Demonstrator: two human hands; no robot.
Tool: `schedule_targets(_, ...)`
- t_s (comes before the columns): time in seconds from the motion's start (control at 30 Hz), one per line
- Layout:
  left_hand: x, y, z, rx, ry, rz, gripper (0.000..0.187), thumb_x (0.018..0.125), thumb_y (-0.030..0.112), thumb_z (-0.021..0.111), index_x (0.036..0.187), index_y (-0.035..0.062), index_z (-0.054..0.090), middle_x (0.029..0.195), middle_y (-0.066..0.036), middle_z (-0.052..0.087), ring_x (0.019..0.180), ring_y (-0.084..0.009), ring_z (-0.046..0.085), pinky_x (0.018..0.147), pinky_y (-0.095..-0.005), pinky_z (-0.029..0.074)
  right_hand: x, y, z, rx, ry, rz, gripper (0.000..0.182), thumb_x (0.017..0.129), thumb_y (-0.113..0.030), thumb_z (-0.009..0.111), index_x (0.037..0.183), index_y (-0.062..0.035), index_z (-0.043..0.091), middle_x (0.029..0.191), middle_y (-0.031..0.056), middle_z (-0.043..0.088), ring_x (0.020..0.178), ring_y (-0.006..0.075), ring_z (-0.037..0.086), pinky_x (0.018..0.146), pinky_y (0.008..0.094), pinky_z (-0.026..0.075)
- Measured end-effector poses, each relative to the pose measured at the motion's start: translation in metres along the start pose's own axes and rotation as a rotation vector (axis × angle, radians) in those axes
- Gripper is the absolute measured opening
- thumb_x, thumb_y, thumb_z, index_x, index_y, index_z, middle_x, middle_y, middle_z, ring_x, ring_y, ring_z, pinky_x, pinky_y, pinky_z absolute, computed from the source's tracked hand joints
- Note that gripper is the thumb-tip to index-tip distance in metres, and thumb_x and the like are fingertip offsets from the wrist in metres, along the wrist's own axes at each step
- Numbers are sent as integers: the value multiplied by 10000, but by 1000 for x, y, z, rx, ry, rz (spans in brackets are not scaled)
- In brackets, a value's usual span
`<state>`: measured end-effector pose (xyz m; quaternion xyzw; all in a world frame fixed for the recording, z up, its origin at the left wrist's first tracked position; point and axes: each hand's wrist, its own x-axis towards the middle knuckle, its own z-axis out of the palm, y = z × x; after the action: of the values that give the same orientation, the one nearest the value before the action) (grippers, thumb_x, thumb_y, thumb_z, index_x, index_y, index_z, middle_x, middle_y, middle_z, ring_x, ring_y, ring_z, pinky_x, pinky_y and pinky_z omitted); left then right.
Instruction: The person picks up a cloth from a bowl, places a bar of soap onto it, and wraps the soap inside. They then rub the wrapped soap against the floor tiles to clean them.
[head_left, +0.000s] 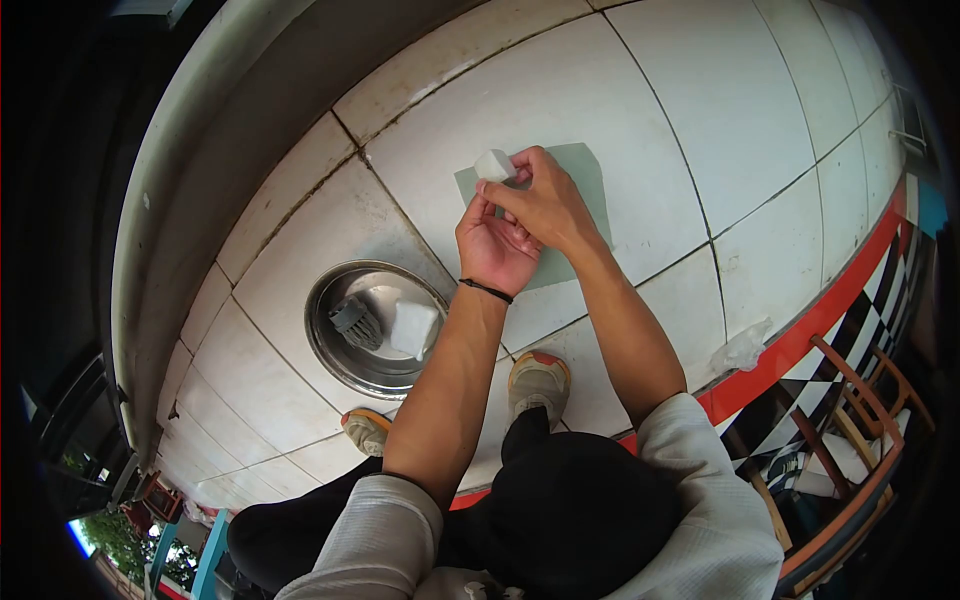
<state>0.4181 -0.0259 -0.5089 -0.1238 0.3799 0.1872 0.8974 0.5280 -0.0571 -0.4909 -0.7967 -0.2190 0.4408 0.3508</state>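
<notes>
A small white block [493, 165] with flat faces is held out in front of me, over a grey-green sheet [590, 185] on the tiles. My right hand [548, 205] grips the block between thumb and fingers, its back turned up. My left hand [496, 250] is palm up just below, fingers curled up against the right hand and the block's lower edge. The hands overlap, so part of the left fingers' hold is hidden. A dark cord is round my left wrist.
A round metal basin [322, 345] stands left of my left forearm, holding a bunched grey cloth-like item [355, 322] and a larger white block [413, 328]. Crumpled clear plastic [742, 345] lies by the red edge [775, 365] at right. Wooden chairs [865, 400] stand beyond.
</notes>
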Motion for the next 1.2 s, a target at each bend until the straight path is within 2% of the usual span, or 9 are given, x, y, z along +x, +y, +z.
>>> schedule_targets(0.17,-7,-7,9,119,61,45,334,958,362,580,1208,141,564,820,-11,609,636,-131,575,503,-259,399,0,0,-4,94,82,22,462,773,-382,763,969,21,649,973,164,638,920,287,635,799,382,509)
schedule_targets(0.27,-8,-10,-7,803,423,467,439,909,303,637,1265,74,521,930,-73,595,834,-222,623,647,-335,484,12,5,-13,17,80,-37,448,776,-367,765,1016,-7,647,983,151,623,922,268,623,792,378,506)
schedule_targets(0.37,-10,-16,-13,1561,914,1011,568,845,249,688,1305,-2,470,1100,-159,536,1015,-310,568,861,-419,474,22,-7,-20,-168,-39,-97,444,789,-355,759,1104,-59,657,995,110,581,898,220,585,782,345,495)
schedule_targets(0.47,-9,-17,-22,1604,870,972,635,821,187,670,1344,-56,406,1211,-235,442,1149,-405,484,1006,-489,394,43,-17,-15,-421,-163,-246,441,786,-348,750,1154,-119,666,1033,122,565,938,251,585,810,366,499)
schedule_targets(0.6,-24,-23,-22,1523,800,959,670,806,166,673,1362,-58,373,1206,-234,442,1167,-407,473,1008,-483,394,55,-33,-8,-707,-271,-398,459,769,-323,738,1196,-168,671,1073,162,560,1012,323,594,862,421,507)
schedule_targets(0.7,-29,-23,-30,1490,766,966,689,797,165,683,1372,-46,369,1193,-220,453,1105,-378,494,966,-459,415,55,-32,-2,-796,-229,-469,470,769,-313,728,1214,-173,668,1065,168,562,1006,332,591,857,422,508)
schedule_targets(0.87,-24,-19,-39,1506,764,976,697,784,181,701,1376,-18,391,1157,-184,480,948,-317,533,874,-406,460,45,-29,3,-715,-178,-457,466,786,-330,686,1229,-188,672,1115,200,577,1068,372,591,898,470,520)
schedule_targets(1.0,-25,-14,-36,1523,731,1000,692,781,180,701,1369,-21,395,1151,-190,482,1001,-338,529,902,-423,448,44,-24,8,-719,-111,-492,469,775,-308,712,1228,-190,672,1024,140,557,966,307,591,844,406,509)
schedule_targets(1.2,-24,-6,-28,1549,715,957,684,783,186,699,1357,-30,398,1153,-200,482,1078,-372,509,954,-452,415,52,-30,11,-672,-178,-438,482,787,-323,709,1246,-183,667,1014,140,554,942,303,593,844,405,508)
